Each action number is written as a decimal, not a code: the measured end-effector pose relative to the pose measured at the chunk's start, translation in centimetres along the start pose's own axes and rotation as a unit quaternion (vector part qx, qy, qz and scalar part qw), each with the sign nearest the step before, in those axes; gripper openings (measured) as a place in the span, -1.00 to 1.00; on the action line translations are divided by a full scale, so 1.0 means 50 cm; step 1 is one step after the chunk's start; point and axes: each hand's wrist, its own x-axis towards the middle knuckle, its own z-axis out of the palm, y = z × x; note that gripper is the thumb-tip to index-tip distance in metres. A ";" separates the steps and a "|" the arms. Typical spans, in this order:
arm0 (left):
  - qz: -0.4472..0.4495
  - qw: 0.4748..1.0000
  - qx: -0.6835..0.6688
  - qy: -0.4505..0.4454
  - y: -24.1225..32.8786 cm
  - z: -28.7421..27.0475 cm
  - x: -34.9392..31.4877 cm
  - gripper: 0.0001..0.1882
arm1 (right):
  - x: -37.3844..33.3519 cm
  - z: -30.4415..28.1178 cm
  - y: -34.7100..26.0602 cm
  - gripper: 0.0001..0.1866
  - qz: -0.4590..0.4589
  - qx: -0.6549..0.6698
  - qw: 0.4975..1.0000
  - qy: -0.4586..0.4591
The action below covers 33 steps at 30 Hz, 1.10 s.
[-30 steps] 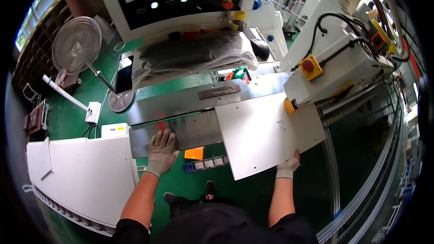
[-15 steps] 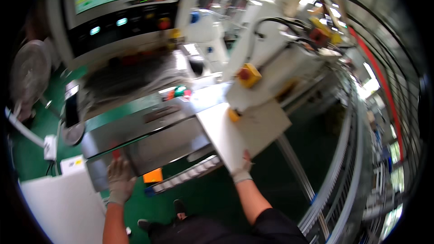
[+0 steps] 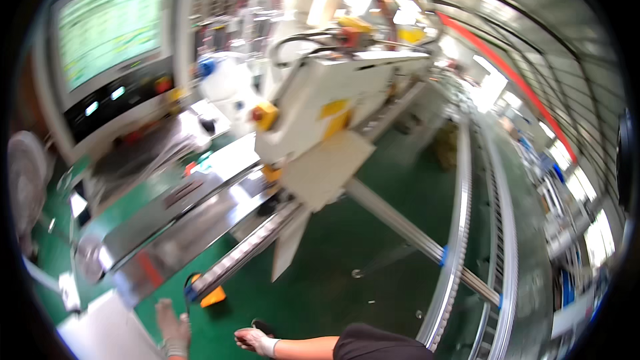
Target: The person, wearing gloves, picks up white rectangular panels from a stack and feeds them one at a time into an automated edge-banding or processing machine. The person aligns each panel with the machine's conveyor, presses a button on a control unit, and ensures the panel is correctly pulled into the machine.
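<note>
My left hand (image 3: 173,325), in a pale glove, is low in the view beside a white box-like surface (image 3: 107,327). Its fingers stretch out, blurred, and hold nothing I can see. To its right, my right hand (image 3: 253,341) points leftward over the green floor, a pale glove at its wrist. Its fingers look loosely apart and empty, though blur softens them. Ahead of both hands stands a metal-topped bench (image 3: 180,227) with a roller rail (image 3: 247,243) along its near side. A pale board (image 3: 327,170) sits under the white machine body (image 3: 333,100), and a narrow pale piece (image 3: 290,247) slants below it.
A yellow box with a red button (image 3: 265,115) juts from the machine. At the left stand a lit screen (image 3: 113,27) and a round fan (image 3: 28,173). An orange object (image 3: 213,297) lies below the rail's end. Curved metal rails (image 3: 460,227) run along the right.
The view has swung right. My left hand has come off the bench's near edge, and my right hand has left the pale board; both are now lower and closer to me.
</note>
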 end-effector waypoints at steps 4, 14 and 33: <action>-0.007 1.000 -0.021 0.022 0.001 0.084 -0.334 -0.34 | -0.022 -0.005 0.142 -0.79 0.145 -0.073 0.977 -0.139; -0.449 0.845 -0.249 0.151 -0.147 0.163 -1.172 -0.55 | 0.028 0.246 0.346 -0.78 -0.335 -0.558 0.758 0.043; -0.454 0.855 -0.208 0.143 -0.579 0.066 -1.339 -0.52 | 0.446 0.597 1.000 -0.86 -0.421 -0.819 0.301 -0.247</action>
